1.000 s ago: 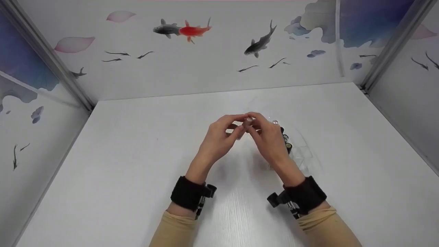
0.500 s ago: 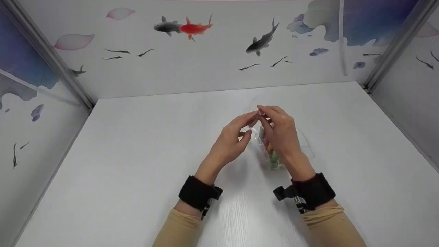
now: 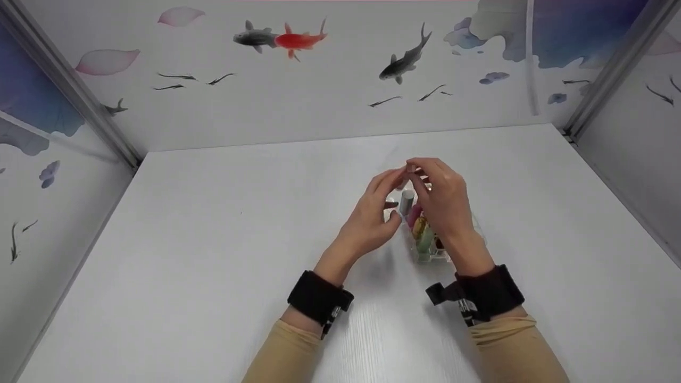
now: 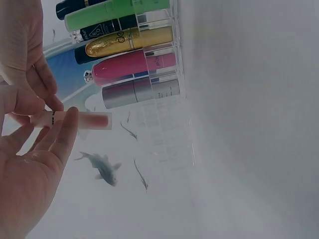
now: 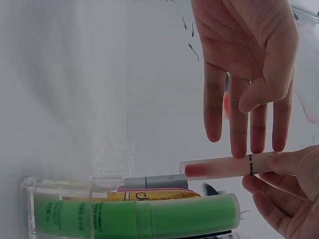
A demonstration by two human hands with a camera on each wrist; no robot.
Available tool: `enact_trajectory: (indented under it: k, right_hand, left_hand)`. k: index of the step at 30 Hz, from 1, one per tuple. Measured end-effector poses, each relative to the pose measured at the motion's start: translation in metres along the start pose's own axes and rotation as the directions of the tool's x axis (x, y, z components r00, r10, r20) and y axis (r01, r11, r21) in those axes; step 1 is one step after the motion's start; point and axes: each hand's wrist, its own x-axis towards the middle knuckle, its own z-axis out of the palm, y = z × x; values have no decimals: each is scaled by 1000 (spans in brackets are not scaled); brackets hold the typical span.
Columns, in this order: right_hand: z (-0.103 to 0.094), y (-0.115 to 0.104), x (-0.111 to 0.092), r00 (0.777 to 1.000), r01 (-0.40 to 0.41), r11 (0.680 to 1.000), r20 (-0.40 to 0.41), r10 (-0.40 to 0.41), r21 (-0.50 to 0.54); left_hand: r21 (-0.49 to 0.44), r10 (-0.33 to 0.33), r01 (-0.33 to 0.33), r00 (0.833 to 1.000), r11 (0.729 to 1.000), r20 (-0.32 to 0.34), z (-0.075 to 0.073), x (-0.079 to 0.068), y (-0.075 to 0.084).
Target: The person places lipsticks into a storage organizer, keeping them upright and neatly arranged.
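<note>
A slim pale-pink lip gloss tube [image 5: 217,168], red showing through one end, is pinched by its other end between the thumb and fingers of my right hand [image 3: 444,194]. My left hand [image 3: 367,221] has its fingers stretched out, their tips touching the tube's side, with the thumb apart. In the left wrist view the tube points toward a clear plastic organizer [image 4: 179,59]. This stands below and beside my hands and holds a silver tube [image 4: 132,93], a pink tube [image 4: 122,68], a gold tube [image 4: 112,44] and a green tube [image 5: 194,215].
The organizer stands on a white tabletop [image 3: 186,266], partly hidden behind my right hand and wrist. A printed back wall [image 3: 330,101] with fish and petals closes off the far side, and side walls rise at left and right.
Both hands have shifted right and slightly away, carrying the lip gloss tube over the organizer. My left thumb has come away from the tube, and more of the organizer's tubes show.
</note>
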Motion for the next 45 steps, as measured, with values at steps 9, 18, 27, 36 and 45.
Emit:
enact_trajectory:
  k: [9, 18, 27, 36, 45]
  right_hand:
    - [-4, 9, 3, 999, 3, 998, -40, -5, -56]
    - [-1, 19, 4, 999, -37, 996, -24, 36, -75]
    - [4, 23, 2, 994, -79, 988, 61, 87, -136]
    - [6, 29, 0, 984, -124, 980, 105, 141, -156]
    - [3, 31, -2, 968, -155, 972, 171, 186, -178]
  left_hand:
    - [-1, 13, -13, 1000, 1000, -2, 12, 9, -2]
    - [104, -41, 36, 998, 994, 48, 21, 13, -3]
    - [177, -148, 127, 983, 976, 111, 20, 12, -4]
    - [175, -178, 150, 971, 973, 159, 24, 15, -7]
    - [218, -201, 158, 961, 963, 189, 28, 15, -7]
